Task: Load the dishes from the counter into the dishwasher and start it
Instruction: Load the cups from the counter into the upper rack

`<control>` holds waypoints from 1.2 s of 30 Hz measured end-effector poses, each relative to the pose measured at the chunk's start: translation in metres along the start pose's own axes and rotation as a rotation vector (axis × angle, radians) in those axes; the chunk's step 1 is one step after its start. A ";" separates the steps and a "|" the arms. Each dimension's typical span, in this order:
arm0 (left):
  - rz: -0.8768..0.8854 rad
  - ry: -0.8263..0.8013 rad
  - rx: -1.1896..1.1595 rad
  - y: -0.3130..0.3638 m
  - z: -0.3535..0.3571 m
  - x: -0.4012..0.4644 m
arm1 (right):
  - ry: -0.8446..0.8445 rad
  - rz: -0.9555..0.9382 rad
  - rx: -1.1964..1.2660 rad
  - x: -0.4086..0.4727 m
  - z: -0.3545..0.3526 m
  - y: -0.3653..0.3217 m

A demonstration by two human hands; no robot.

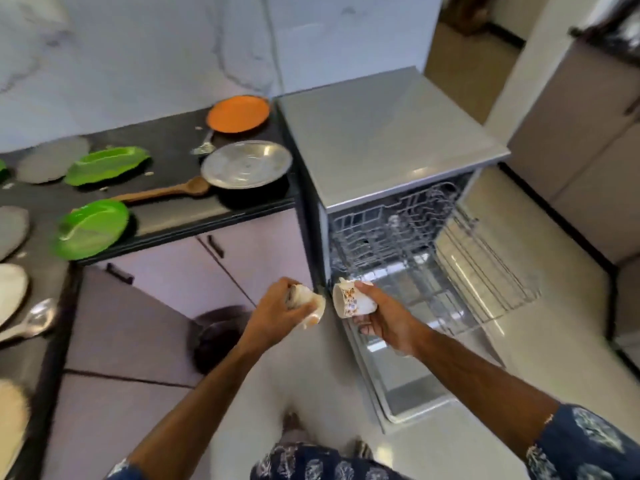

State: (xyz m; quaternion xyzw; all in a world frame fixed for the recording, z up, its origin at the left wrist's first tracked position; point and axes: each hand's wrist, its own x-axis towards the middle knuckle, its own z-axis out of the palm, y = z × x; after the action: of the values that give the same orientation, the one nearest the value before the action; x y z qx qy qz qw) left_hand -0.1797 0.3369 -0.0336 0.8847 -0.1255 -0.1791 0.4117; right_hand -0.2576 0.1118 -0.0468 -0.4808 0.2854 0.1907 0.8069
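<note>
Right hand (384, 323) grips a floral cup (353, 301) lying on its side, fingers curled round it, just before the open dishwasher (381, 133). Left hand (277, 306) holds a second pale cup (311, 306), blurred, at nine o'clock of the first. Racks (433, 237) are pulled out. At eleven o'clock, the tabletop (166, 147) carries a steel plate (246, 163), an orange plate (238, 114), green plates (91, 228) and a wooden spoon (166, 192).
</note>
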 end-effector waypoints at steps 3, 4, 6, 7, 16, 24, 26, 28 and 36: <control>0.035 -0.071 0.082 0.022 0.038 0.040 | 0.141 -0.023 0.018 0.004 -0.044 -0.007; 0.042 -0.111 0.104 0.028 0.050 0.053 | 0.194 -0.033 0.025 0.007 -0.059 -0.008; 0.056 -0.197 0.143 0.037 0.074 0.079 | 0.290 -0.047 0.030 0.016 -0.086 -0.012; 0.073 -0.239 0.161 0.040 0.087 0.089 | 0.333 -0.045 0.015 0.020 -0.099 -0.014; 0.364 -0.527 0.414 0.032 0.189 0.169 | 0.556 0.036 -0.468 0.071 -0.180 -0.005; 0.513 -0.645 0.870 -0.004 0.260 0.221 | 0.486 0.180 -0.944 0.144 -0.194 0.088; 0.528 -0.659 0.925 -0.010 0.275 0.229 | 0.464 0.165 -1.041 0.155 -0.199 0.104; 0.523 -0.671 0.955 -0.014 0.289 0.234 | 0.424 0.151 -1.149 0.159 -0.202 0.118; 0.475 -0.761 1.073 -0.027 0.335 0.232 | 0.321 0.055 -1.251 0.162 -0.219 0.135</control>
State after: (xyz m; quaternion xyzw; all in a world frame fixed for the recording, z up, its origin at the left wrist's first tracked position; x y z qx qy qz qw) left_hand -0.1086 0.0390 -0.3043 0.7901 -0.5221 -0.2952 -0.1266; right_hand -0.2729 -0.0134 -0.3234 -0.8753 0.2495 0.2675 0.3162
